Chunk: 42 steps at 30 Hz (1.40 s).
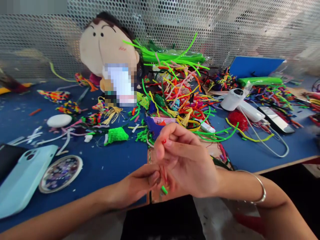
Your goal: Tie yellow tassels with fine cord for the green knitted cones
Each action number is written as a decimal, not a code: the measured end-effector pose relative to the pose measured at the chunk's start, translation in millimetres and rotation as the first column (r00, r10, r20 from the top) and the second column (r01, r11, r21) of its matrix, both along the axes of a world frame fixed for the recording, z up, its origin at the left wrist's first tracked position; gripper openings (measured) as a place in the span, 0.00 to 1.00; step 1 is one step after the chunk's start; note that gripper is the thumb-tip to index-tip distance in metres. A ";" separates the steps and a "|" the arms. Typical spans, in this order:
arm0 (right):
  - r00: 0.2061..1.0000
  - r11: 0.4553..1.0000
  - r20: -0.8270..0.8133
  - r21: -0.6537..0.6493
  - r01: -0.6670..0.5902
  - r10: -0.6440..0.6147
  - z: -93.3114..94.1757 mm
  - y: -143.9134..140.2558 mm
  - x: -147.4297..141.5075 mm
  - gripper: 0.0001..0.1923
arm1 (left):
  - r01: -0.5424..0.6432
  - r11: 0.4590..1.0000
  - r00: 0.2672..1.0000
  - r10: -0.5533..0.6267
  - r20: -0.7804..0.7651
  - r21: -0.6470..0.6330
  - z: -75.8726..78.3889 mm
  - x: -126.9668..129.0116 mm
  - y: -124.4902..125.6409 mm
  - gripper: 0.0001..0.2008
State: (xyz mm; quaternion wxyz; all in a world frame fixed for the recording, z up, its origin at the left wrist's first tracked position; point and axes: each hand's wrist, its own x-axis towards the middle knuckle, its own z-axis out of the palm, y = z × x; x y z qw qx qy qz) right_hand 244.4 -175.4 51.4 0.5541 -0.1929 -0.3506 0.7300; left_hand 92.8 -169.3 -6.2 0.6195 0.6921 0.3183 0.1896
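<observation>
We see the right hand [185, 163] pinching a red thread [163, 141]; the left hand [140, 185] grips its lower end. A green bit [164, 190] hangs just below.

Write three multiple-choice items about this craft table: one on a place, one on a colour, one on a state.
1. Where is the phone?
A. near left edge of the table
B. behind the doll
C. far right

2. What colour is the table?
A. red
B. blue
C. white

3. What do the hands do?
A. rest flat
B. pinch thin red and green pieces together
C. hold the doll

Answers: 1 A, it lies beside the round dish. 2 B, bare parts are blue. 3 B, the left hand meets the right hand at a small piece.
</observation>
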 end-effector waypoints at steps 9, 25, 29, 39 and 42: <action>0.893 0.930 0.333 0.308 0.202 -0.304 -20.9 20.4 51.6 0.01 | -0.109 0.931 0.983 0.153 0.100 -0.349 2.6 -9.5 6.0 0.23; 0.232 0.751 0.716 0.610 0.251 -0.659 -40.4 22.4 90.0 0.04 | -0.036 0.960 0.958 0.112 -0.263 0.277 14.2 -21.6 10.8 0.20; 0.386 0.796 0.696 0.508 0.331 -0.605 -34.8 28.5 105.6 0.01 | -0.085 0.956 0.959 0.155 -0.238 0.282 10.9 -26.8 11.5 0.18; -0.777 0.838 0.383 0.440 -0.323 -0.500 1.4 111.8 155.7 0.14 | -0.255 0.909 0.934 0.320 -0.159 0.331 13.9 -38.9 18.4 0.18; -0.707 0.842 0.519 0.498 -0.207 -0.481 4.6 149.3 139.8 0.16 | -0.268 0.906 0.926 0.336 -0.174 0.328 16.0 -42.4 17.5 0.18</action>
